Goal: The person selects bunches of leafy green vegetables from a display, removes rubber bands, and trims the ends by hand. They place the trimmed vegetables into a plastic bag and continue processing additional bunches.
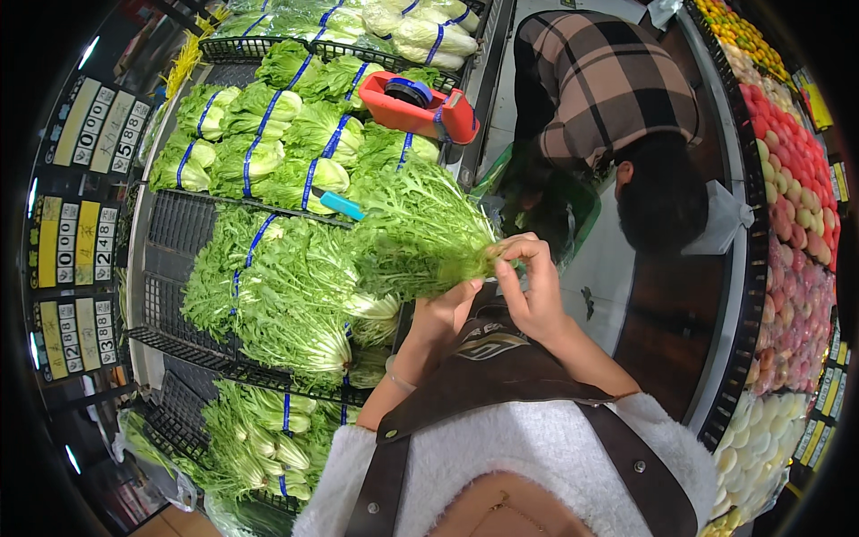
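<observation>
A leafy bunch of curly endive [429, 221] is held in front of me, its frilly tops pointing up and left and its stem end towards me. My left hand [446, 312] grips it from below, thumb against the lower leaves; its other fingers are partly hidden. With thumb and fingertips, my right hand [533, 285] pinches the slightly blurred stem end. Under and left of the bunch, more endive [295, 288] lies in a black crate, some tied with blue tape. A blue-handled tool [341, 205], perhaps a knife, rests by the leaves; its far end is hidden.
A red tape dispenser [416, 111] with blue tape sits on taped lettuces [268, 127]. Napa cabbages [429, 33] lie behind. To the right, a person in a plaid shirt [604, 80] bends over a green crate [590, 211]. Fruit displays [792, 201] line the far right; price signs [74, 248] stand left.
</observation>
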Tool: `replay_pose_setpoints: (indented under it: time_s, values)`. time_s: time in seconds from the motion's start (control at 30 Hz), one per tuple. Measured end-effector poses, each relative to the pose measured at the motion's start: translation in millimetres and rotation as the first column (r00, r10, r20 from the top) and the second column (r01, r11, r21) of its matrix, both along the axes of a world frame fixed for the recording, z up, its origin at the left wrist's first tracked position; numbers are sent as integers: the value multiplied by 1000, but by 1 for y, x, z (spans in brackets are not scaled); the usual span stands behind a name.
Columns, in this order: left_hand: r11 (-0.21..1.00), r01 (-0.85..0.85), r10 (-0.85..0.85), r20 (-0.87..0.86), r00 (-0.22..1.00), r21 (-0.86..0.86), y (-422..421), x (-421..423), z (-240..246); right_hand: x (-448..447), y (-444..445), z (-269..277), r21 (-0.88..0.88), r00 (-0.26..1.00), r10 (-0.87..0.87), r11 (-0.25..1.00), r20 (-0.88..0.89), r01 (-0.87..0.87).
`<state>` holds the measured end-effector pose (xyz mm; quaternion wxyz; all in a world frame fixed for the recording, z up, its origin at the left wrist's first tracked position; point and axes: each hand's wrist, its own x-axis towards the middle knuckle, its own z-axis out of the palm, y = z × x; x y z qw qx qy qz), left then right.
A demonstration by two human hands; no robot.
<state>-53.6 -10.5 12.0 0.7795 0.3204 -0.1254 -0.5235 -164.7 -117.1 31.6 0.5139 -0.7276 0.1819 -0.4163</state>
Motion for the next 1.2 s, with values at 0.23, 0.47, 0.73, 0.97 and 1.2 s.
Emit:
replay_pose_setpoints:
  time_s: [0.23,0.47,0.73,0.97,1.2]
  values:
    - [995,62,-62,-9,998,-84,-8,1,-18,-18,-24,13,-282,962,53,950,-269,-131]
    - [995,97,-96,-88,991,0,-9,0,-20,-26,-23,12,-174,977,46,981,-206,-83]
    - [987,60,-50,-74,996,148,-7,3,-9,-17,-26,14,-242,980,66,964,-189,-112]
    - [968,-5,2,10,1000,251,5,5,-4,-11,-20,20,-297,968,59,946,-244,-133]
    - [998,59,-58,-33,998,26,-20,7,-11,-23,-22,22,36,987,143,989,76,-146]
